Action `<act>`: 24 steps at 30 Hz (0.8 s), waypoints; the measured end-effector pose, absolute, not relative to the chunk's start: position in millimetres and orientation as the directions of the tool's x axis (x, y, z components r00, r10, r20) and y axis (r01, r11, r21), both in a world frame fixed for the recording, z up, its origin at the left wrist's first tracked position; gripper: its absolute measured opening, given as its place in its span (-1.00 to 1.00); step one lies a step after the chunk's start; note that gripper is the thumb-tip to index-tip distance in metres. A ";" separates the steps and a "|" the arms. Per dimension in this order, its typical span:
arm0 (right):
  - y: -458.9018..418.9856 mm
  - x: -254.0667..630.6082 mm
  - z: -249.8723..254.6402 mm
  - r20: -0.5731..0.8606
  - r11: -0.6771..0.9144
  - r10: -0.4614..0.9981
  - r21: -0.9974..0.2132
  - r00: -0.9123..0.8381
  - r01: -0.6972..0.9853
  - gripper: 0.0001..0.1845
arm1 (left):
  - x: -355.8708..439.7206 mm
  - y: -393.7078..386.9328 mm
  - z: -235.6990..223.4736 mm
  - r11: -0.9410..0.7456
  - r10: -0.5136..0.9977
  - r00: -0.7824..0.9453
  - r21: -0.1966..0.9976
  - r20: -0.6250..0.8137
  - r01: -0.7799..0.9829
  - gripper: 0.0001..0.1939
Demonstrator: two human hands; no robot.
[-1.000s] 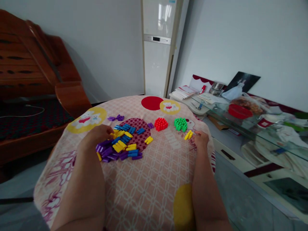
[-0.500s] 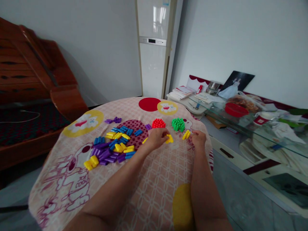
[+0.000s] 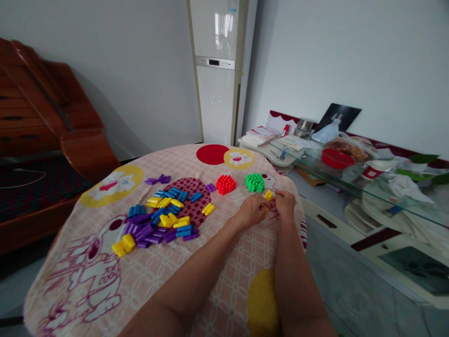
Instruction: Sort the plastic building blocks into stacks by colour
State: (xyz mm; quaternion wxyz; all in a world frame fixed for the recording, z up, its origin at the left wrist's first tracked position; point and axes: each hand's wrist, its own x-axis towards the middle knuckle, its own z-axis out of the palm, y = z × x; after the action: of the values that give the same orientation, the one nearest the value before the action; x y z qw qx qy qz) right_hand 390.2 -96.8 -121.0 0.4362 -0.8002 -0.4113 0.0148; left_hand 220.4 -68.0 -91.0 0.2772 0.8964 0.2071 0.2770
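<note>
Handling yellow pieces (image 3: 268,195) with both hands (image 3: 251,210) (image 3: 285,203).

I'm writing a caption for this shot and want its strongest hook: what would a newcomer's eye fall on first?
Probably the bright red cluster and the green cluster, side by side past the middle of the patterned tablecloth. Next, the loose spread of purple, blue and yellow pieces on the left. Then the two bare hands, left and right, close together by small yellow pieces on the right.
</note>
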 end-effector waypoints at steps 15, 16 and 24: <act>-96.8 389.9 -121.9 0.216 -0.309 0.640 -0.806 0.737 0.505 -0.55 | 207.9 -52.6 -95.9 -0.505 0.798 0.515 0.813 0.312 0.290 -0.62; -96.7 389.9 -121.2 0.215 -0.310 0.641 -0.806 0.737 0.505 -0.55 | 206.0 -49.2 -96.9 -0.487 0.812 0.499 0.822 0.302 0.296 -0.60; -93.2 392.3 -126.5 0.228 -0.275 0.630 -0.829 0.743 0.488 -0.61 | 204.8 -40.7 -100.6 -0.579 0.774 0.507 0.749 0.379 0.323 -0.52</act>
State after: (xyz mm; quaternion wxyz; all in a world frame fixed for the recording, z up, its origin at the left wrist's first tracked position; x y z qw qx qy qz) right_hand 392.3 -93.2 -126.5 0.4890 -0.7951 -0.3513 0.0726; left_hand 204.8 -40.7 -100.6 0.3102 0.8107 0.3383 0.3634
